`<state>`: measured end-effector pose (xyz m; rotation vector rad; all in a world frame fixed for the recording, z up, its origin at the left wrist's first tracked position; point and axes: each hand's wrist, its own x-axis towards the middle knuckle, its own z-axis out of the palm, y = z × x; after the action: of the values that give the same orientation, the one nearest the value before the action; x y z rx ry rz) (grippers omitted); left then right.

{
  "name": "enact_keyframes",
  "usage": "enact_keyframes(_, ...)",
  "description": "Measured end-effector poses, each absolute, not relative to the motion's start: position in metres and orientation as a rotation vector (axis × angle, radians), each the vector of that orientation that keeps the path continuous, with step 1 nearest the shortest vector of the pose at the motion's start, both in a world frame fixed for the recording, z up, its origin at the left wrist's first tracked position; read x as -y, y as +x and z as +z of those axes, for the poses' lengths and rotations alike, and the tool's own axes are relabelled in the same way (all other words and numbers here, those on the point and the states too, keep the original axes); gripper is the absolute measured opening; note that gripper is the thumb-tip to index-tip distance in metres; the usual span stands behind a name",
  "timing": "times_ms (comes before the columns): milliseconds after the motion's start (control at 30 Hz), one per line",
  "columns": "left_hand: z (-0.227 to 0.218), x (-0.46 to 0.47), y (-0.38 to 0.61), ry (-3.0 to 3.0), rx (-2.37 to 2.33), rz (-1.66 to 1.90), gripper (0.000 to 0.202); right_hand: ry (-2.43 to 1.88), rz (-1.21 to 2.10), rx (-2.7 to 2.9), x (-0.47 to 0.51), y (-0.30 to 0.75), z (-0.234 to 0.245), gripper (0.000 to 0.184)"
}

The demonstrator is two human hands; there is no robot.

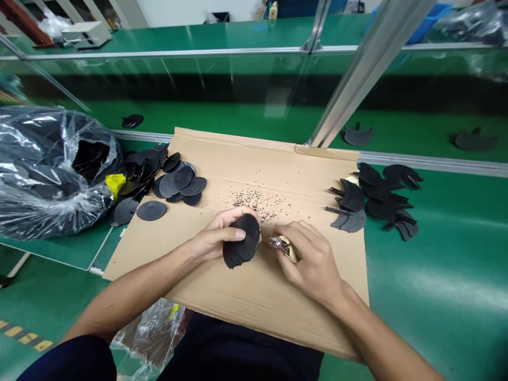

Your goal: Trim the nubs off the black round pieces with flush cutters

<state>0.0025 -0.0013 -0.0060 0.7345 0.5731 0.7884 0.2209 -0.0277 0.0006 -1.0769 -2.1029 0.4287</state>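
My left hand [222, 233] grips a small fanned stack of black plastic discs [244, 241], thumb on top and fingers beneath, over the cardboard sheet [238, 286]. Just right of the stack, my right hand [311, 256] is wrapped round a pair of nippers [282, 244] with pale handles. Their metal jaws point at the discs' edge, with a small gap between. Tiny black scraps [257, 203] lie scattered on the cardboard beyond both hands. To the left, more oval black discs [180, 180] rest in a loose pile.
A clear plastic bag [47, 180] of black parts stands at the left, with a yellow tag [115, 183]. Curved black pieces with stems [351, 203] lie at the right, some on the green table [448, 238]. A metal post [365, 74] rises behind the cardboard.
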Motion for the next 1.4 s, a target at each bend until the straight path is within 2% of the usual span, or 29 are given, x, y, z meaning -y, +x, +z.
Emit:
enact_keyframes(167, -0.007, 0.003, 0.003, 0.755, -0.539, 0.728, 0.033, -1.085, 0.447, 2.179, 0.029, 0.221, -0.007, 0.011)
enact_keyframes(533, -0.008, 0.001, -0.001, 0.877, -0.515, 0.656, 0.032, -0.976, 0.717, 2.223, 0.03, 0.223, -0.002, 0.016)
enact_keyframes(900, -0.01, 0.001, -0.003, 0.915, -0.562, 0.575, 0.034, -1.036, 0.714, 2.318, 0.033, 0.227, -0.007, 0.018)
enact_keyframes(1000, -0.009, 0.002, -0.002, 0.92, -0.583, 0.597, 0.034, -1.077, 0.628, 2.337, 0.034, 0.228, -0.008, 0.018)
enact_keyframes(1200, -0.007, 0.004, -0.006, 1.166, -0.652, 0.731, 0.03, -1.418, 0.208, 2.372, 0.03, 0.225, -0.008, 0.013)
enact_keyframes(1400, -0.001, 0.008, -0.005, 1.485, -0.828, 0.613, 0.047, -1.587, 0.01, 2.402, 0.027, 0.222, -0.01, 0.009)
